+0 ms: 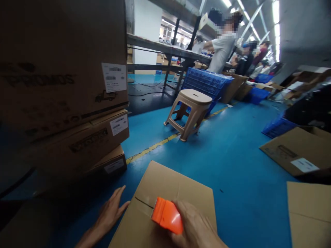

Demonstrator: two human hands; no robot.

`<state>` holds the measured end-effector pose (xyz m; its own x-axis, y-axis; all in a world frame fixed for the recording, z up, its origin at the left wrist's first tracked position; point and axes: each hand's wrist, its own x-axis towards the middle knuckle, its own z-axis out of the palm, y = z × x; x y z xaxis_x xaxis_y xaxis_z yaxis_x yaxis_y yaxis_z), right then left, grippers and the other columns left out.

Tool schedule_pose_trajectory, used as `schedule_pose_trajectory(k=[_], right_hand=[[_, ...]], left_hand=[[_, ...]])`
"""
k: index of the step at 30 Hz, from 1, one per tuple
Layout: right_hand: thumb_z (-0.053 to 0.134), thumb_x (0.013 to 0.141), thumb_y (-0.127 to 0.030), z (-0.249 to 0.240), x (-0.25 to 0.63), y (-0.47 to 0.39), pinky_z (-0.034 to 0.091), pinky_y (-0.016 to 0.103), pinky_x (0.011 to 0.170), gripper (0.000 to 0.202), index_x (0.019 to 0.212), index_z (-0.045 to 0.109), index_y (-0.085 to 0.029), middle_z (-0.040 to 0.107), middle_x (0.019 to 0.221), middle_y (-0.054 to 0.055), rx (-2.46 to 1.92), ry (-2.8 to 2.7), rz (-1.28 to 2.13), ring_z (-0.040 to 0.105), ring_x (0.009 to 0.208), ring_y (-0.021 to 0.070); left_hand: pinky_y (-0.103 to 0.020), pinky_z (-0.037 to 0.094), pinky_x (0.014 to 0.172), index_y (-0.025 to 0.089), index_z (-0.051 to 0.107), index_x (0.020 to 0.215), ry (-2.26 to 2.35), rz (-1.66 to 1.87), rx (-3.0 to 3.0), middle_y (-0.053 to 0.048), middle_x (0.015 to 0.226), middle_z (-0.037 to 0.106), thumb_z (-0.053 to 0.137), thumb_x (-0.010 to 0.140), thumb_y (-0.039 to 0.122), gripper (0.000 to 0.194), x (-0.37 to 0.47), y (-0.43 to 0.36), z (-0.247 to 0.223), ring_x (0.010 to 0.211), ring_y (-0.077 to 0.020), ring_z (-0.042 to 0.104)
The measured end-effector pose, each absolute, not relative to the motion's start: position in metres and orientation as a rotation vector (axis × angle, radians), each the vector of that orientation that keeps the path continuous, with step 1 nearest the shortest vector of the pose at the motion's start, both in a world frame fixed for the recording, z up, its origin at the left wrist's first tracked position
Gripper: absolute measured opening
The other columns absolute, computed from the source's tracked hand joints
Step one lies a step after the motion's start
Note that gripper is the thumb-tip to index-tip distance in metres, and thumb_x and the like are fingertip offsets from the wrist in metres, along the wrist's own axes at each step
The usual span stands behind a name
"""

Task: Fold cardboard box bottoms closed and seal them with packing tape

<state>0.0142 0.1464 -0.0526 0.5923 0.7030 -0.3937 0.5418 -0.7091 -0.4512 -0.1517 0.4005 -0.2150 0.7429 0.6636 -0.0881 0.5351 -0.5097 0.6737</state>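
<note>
A brown cardboard box (188, 187) stands low in front of me, with its top flaps closed and a dark gap showing along part of the seam. My right hand (195, 222) is wrapped round an orange tape dispenser (168, 216) over the top of the box, the tool's front end lying near the seam. Whether the dispenser presses on the cardboard, I cannot tell. Off the box's left edge is my left hand (110, 210), empty, its fingers apart and pointing forward.
Stacked cartons (108, 127) rise on the left. A beige plastic stool (192, 103) stands ahead by a blue crate (207, 82). Opened cardboard boxes (297, 148) and a flat cardboard piece (310, 213) lie to the right. Several people work along a bench (155, 44) beyond.
</note>
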Motion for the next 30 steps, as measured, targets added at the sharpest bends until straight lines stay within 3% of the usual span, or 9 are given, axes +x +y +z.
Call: schedule_pose_trajectory(k=[3, 6, 9, 12, 15, 18, 23, 26, 30], right_hand=[[0.060, 0.071, -0.025, -0.047, 0.015, 0.146, 0.055, 0.049, 0.087, 0.044, 0.115, 0.065, -0.028, 0.075, 0.109, 0.009, -2.527, -1.015, 0.817, 0.071, 0.101, 0.0339], [0.062, 0.075, -0.029, -0.042, 0.016, 0.144, 0.053, 0.055, 0.099, 0.067, 0.142, 0.053, -0.030, 0.071, 0.125, 0.011, -2.509, -1.024, 0.872, 0.068, 0.114, 0.0372], [0.068, 0.077, -0.036, -0.036, 0.015, 0.143, 0.048, 0.061, 0.107, 0.093, 0.159, 0.026, -0.039, 0.062, 0.139, 0.014, -2.514, -1.066, 0.979, 0.063, 0.125, 0.0419], [0.072, 0.078, -0.039, -0.030, 0.016, 0.137, 0.052, 0.061, 0.101, 0.084, 0.153, 0.035, -0.045, 0.062, 0.132, 0.014, -2.490, -1.165, 1.002, 0.066, 0.117, 0.0421], [0.073, 0.078, -0.037, -0.028, 0.021, 0.113, 0.055, 0.058, 0.096, 0.071, 0.144, 0.048, -0.045, 0.064, 0.121, 0.011, -2.493, -1.204, 0.987, 0.066, 0.113, 0.0394], [0.075, 0.077, -0.032, -0.030, 0.029, 0.068, 0.055, 0.056, 0.095, 0.073, 0.143, 0.049, -0.048, 0.065, 0.115, 0.007, -2.561, -1.162, 0.949, 0.066, 0.110, 0.0353], [0.073, 0.076, -0.021, -0.033, 0.044, -0.025, 0.056, 0.057, 0.099, 0.079, 0.146, 0.048, -0.048, 0.064, 0.129, 0.010, -2.783, -1.077, 0.905, 0.065, 0.117, 0.0345], [0.072, 0.078, -0.020, -0.038, 0.052, -0.065, 0.057, 0.058, 0.100, 0.075, 0.146, 0.052, -0.042, 0.066, 0.131, 0.015, -2.876, -1.087, 0.853, 0.066, 0.120, 0.0368], [0.064, 0.083, -0.020, -0.050, 0.059, -0.088, 0.061, 0.052, 0.088, 0.072, 0.149, 0.047, -0.043, 0.069, 0.114, 0.012, -2.879, -1.159, 0.762, 0.070, 0.104, 0.0315]], left_hand=[[-0.044, 0.049, 0.117, 0.024, 0.047, 0.153, 0.574, 0.427, 2.465, -0.009, 0.160, 0.052, 0.038, 0.103, 0.047, 0.056, -0.148, 0.396, -0.182, 0.146, -0.0264, 0.051], [-0.041, 0.026, 0.131, 0.025, 0.021, 0.165, -0.102, 0.337, 2.762, -0.004, 0.172, 0.029, 0.046, 0.102, 0.051, 0.072, -0.137, 0.383, -0.148, 0.158, -0.0236, 0.029], [-0.038, -0.006, 0.133, 0.015, 0.018, 0.165, -0.491, 0.278, 2.938, -0.009, 0.170, 0.030, 0.054, 0.096, 0.063, 0.091, -0.130, 0.373, -0.137, 0.159, -0.0236, 0.025], [-0.039, -0.018, 0.129, 0.013, 0.020, 0.164, -0.533, 0.306, 3.035, -0.011, 0.169, 0.032, 0.052, 0.095, 0.067, 0.093, -0.127, 0.373, -0.143, 0.159, -0.0249, 0.027], [-0.038, -0.016, 0.129, 0.016, 0.019, 0.165, -0.524, 0.311, 3.077, -0.010, 0.169, 0.031, 0.051, 0.095, 0.068, 0.092, -0.127, 0.374, -0.146, 0.159, -0.0250, 0.026], [-0.035, -0.013, 0.129, 0.018, 0.019, 0.165, -0.516, 0.326, 3.078, -0.007, 0.168, 0.034, 0.051, 0.095, 0.069, 0.092, -0.125, 0.373, -0.139, 0.158, -0.0237, 0.028], [-0.031, -0.008, 0.129, 0.020, 0.021, 0.165, -0.522, 0.371, 3.096, -0.008, 0.166, 0.038, 0.053, 0.094, 0.069, 0.092, -0.120, 0.370, -0.126, 0.153, -0.0236, 0.039], [-0.029, 0.005, 0.129, 0.020, 0.022, 0.165, -0.518, 0.412, 3.109, -0.008, 0.164, 0.042, 0.054, 0.092, 0.070, 0.093, -0.120, 0.370, -0.125, 0.149, -0.0235, 0.046], [-0.031, 0.026, 0.123, 0.021, 0.022, 0.165, -0.512, 0.435, 3.143, -0.007, 0.164, 0.043, 0.055, 0.093, 0.068, 0.092, -0.120, 0.370, -0.129, 0.147, -0.0239, 0.048]])
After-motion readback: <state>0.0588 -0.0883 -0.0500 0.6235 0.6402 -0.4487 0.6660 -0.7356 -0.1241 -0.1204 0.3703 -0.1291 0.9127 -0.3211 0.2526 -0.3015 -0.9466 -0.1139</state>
